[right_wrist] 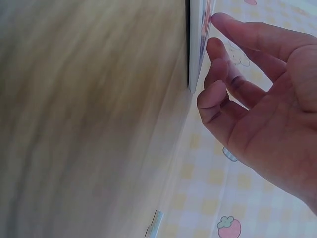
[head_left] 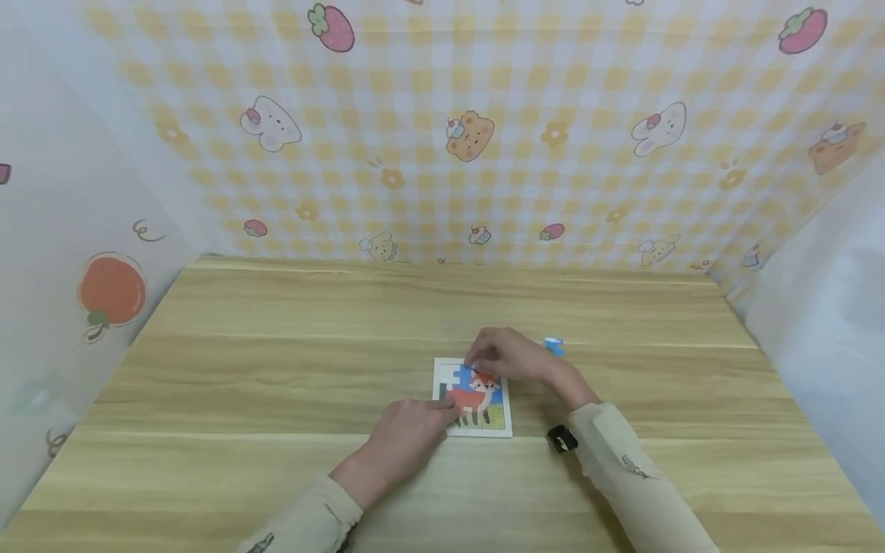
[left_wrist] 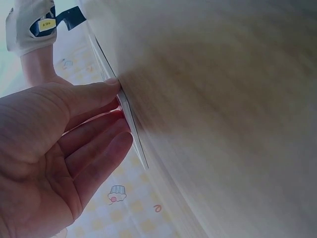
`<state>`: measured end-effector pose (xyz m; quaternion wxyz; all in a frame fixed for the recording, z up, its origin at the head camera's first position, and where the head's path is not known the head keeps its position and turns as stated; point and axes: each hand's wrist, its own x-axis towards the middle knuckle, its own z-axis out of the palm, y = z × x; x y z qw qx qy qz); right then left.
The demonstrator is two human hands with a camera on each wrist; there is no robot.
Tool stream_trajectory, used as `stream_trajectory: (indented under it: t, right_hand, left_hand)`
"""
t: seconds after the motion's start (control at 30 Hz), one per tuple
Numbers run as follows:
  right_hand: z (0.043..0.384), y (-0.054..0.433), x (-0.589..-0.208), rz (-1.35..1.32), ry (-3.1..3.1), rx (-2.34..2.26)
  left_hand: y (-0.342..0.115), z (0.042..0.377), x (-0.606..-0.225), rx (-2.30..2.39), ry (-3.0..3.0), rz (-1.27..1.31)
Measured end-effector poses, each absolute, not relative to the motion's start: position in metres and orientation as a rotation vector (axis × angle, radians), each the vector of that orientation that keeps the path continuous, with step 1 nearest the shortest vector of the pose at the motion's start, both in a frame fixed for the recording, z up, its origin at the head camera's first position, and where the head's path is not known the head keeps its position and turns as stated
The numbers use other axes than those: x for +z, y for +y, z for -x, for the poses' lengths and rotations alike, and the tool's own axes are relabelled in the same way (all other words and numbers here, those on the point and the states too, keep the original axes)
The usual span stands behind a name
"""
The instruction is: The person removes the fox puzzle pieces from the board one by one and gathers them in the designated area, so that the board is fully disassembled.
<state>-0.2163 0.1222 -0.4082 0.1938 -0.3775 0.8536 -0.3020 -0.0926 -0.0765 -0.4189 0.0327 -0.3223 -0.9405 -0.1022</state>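
White-framed puzzle [head_left: 469, 400] may skid if the left hand [head_left: 408, 434], fingers loosely extended at its left edge, presses too lightly; whether the right hand [head_left: 512, 355], fingers bent, holds anything, I cannot tell.

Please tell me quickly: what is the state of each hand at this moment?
Left hand: open, touching the fox puzzle.
Right hand: bent over the fox puzzle; whether it holds anything cannot be told.

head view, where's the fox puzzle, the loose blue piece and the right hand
Fox puzzle [head_left: 472, 399], head view: the fox's body.
Loose blue piece [head_left: 552, 346], head view: its blue part.
Right hand [head_left: 513, 353], head view: back of the hand.
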Motion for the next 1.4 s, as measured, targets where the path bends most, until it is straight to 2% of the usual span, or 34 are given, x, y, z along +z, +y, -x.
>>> stream_trajectory:
  t: [0.63,1.4]
  right_hand:
    - [0.219,0.105,-0.411,1.122,2.334,-0.794]
    - [0.219,0.094,-0.408,0.989,2.393,-0.691]
  left_hand:
    - [-0.076,0.094,-0.421,-0.312,-2.88,0.979]
    - [-0.076,0.095,-0.42,-0.325,-2.858,0.992]
